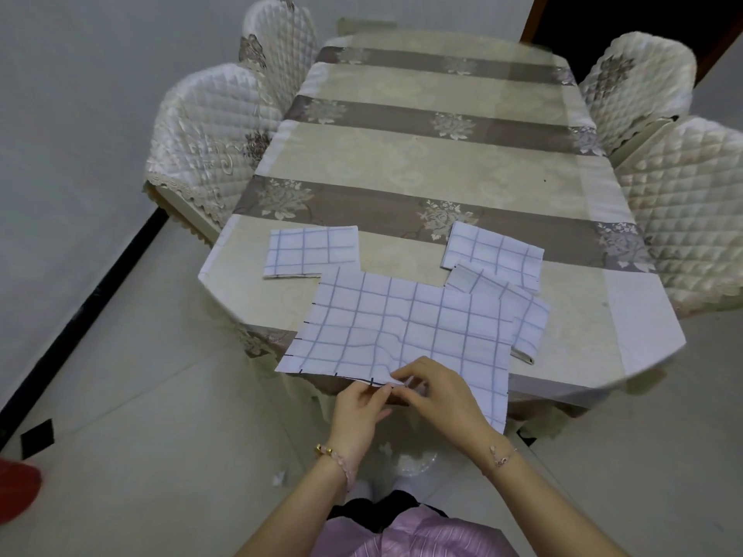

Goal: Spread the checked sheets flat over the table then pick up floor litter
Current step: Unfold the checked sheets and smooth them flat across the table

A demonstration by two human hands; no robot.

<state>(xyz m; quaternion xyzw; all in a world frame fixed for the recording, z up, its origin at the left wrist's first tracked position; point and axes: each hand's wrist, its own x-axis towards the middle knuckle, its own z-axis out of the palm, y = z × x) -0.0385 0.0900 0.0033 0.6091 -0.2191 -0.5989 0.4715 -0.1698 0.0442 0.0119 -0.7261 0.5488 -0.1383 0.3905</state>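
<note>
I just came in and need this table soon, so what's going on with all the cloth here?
A person stands at the near end of the table. The left hand and right hand both pinch the near edge of the largest checked sheet, which lies mostly flat, one corner hanging off the table. Three smaller checked pieces lie beyond it: left, right, and one partly under the big sheet. A white scrap lies on the floor, not yet picked up.

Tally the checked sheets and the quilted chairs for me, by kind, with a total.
Checked sheets: 4: far-left sheet, far-right sheet, half-covered sheet, front sheet.
Quilted chairs: 4: near-left chair, far-left chair, far-right chair, near-right chair.
Total: 8.
</note>
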